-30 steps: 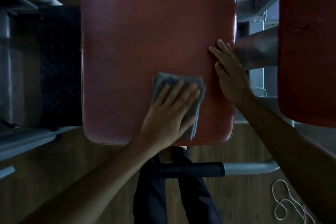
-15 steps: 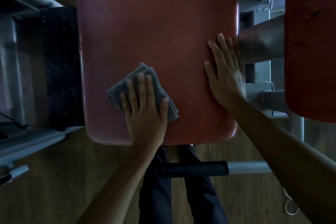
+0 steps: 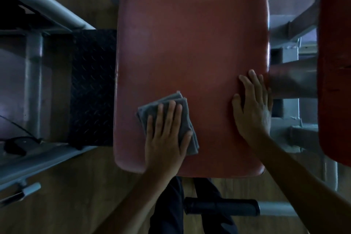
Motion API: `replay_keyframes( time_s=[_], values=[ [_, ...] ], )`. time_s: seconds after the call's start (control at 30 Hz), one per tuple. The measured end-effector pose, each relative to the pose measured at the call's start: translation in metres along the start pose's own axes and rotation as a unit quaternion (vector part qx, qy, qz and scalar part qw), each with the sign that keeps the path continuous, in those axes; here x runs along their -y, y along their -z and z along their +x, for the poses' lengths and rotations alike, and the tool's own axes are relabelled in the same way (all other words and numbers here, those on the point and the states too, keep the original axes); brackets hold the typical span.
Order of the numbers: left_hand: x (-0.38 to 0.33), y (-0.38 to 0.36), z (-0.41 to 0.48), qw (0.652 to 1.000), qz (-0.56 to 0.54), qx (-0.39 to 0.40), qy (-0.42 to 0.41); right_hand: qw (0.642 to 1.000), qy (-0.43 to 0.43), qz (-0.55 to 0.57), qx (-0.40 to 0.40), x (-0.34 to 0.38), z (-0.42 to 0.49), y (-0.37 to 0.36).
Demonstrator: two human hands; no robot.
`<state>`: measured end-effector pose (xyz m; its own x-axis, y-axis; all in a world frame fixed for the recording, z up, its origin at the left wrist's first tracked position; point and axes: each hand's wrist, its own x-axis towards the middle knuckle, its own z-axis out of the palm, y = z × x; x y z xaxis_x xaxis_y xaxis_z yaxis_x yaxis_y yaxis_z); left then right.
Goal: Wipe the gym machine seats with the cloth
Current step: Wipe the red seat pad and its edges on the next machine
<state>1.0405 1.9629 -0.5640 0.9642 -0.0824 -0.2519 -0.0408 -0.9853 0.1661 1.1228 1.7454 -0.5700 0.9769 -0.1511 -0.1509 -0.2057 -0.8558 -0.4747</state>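
Observation:
A red padded seat [image 3: 190, 47] fills the middle of the head view, seen from above. A folded grey cloth [image 3: 150, 112] lies on its near left part. My left hand [image 3: 165, 135] presses flat on the cloth, fingers spread and pointing away from me. My right hand [image 3: 252, 108] rests flat and bare on the seat's right edge, holding nothing. A second red pad [image 3: 334, 66] stands at the far right of the view.
Grey metal frame tubes [image 3: 43, 2] and a black tread plate [image 3: 93, 85] lie left of the seat. More frame parts [image 3: 292, 81] sit between the two pads. A black-gripped handle [image 3: 222, 208] crosses below the seat, above my dark trouser legs. The floor is wood.
My left hand slid the cloth from the seat's near right part to its near left part. The view pulled back, so the seat's far edge now shows. My right hand stayed on the right edge.

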Motion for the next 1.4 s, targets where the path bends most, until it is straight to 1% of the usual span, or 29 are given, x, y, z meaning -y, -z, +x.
replay_keyframes(
  time_s=[0.07,0.13,0.2,0.27,0.3,0.33,0.37,0.4,0.43,0.47,0.5,0.53,0.57,0.6,0.63,0.7,0.77,0.87,0.97,1.1,1.17,1.27,1.4],
  values=[
    [0.0,-0.001,0.008,1.0,0.011,-0.015,-0.006,0.999,-0.027,0.037,-0.006,0.014,-0.001,-0.002],
    [-0.01,0.002,0.03,0.999,0.009,-0.029,-0.029,0.997,-0.003,0.08,-0.021,0.034,-0.004,-0.003],
    [-0.026,0.004,0.062,0.996,-0.003,-0.035,-0.076,0.99,0.035,0.137,-0.03,0.056,-0.005,-0.005],
    [-0.04,0.011,0.096,0.991,-0.012,-0.026,-0.129,0.977,0.046,0.205,-0.044,0.073,-0.002,-0.003],
    [-0.045,0.016,0.109,0.987,-0.04,-0.024,-0.155,0.971,0.038,0.231,-0.057,0.079,0.002,-0.002],
    [-0.045,0.022,0.118,0.979,-0.105,-0.019,-0.176,0.966,0.023,0.247,-0.073,0.083,0.007,0.0],
    [-0.039,0.032,0.124,0.96,-0.21,-0.027,-0.181,0.963,0.009,0.254,-0.087,0.087,0.012,0.0],
    [-0.027,0.04,0.126,0.934,-0.314,-0.07,-0.154,0.962,0.004,0.257,-0.095,0.091,0.016,-0.001],
    [-0.009,0.044,0.127,0.914,-0.368,-0.139,-0.103,0.962,0.012,0.256,-0.092,0.097,0.019,-0.004],
    [0.01,0.048,0.129,0.908,-0.368,-0.195,-0.041,0.966,0.031,0.247,-0.075,0.104,0.019,-0.011],
    [0.028,0.049,0.132,0.917,-0.325,-0.231,0.011,0.974,0.051,0.216,-0.042,0.109,0.018,-0.02],
    [0.043,0.049,0.136,0.932,-0.267,-0.244,0.038,0.986,0.069,0.152,-0.007,0.112,0.015,-0.031],
    [0.053,0.048,0.143,0.946,-0.212,-0.24,0.046,0.993,0.09,0.068,0.017,0.111,0.012,-0.042],
    [0.058,0.048,0.151,0.958,-0.176,-0.221,0.045,0.993,0.113,-0.011,0.026,0.106,0.011,-0.051],
    [0.06,0.048,0.159,0.969,-0.148,-0.196,0.039,0.99,0.128,-0.062,0.021,0.1,0.014,-0.055],
    [0.058,0.049,0.177,0.984,-0.098,-0.144,0.03,0.986,0.131,-0.104,0.0,0.087,0.03,-0.054],
    [0.057,0.048,0.188,0.993,-0.047,-0.107,0.023,0.986,0.11,-0.124,-0.016,0.075,0.061,-0.043],
    [0.056,0.044,0.19,0.994,0.022,-0.102,0.018,0.985,0.062,-0.156,-0.042,0.057,0.121,-0.024],
    [0.055,0.041,0.188,0.994,0.029,-0.107,0.024,0.986,0.011,-0.149,-0.069,0.051,0.179,-0.009],
    [0.055,0.04,0.19,0.993,0.036,-0.108,0.026,0.989,-0.063,-0.116,-0.072,0.067,0.239,-0.007],
    [0.054,0.04,0.19,0.993,0.039,-0.108,0.029,0.988,-0.062,-0.121,-0.075,0.079,0.252,-0.012],
    [0.054,0.04,0.191,0.994,0.032,-0.103,0.031,0.986,-0.021,-0.138,-0.089,0.106,0.253,-0.027],
    [0.054,0.042,0.19,0.993,0.014,-0.113,0.034,0.989,0.051,-0.129,-0.059,0.154,0.238,-0.054]
  ],
)
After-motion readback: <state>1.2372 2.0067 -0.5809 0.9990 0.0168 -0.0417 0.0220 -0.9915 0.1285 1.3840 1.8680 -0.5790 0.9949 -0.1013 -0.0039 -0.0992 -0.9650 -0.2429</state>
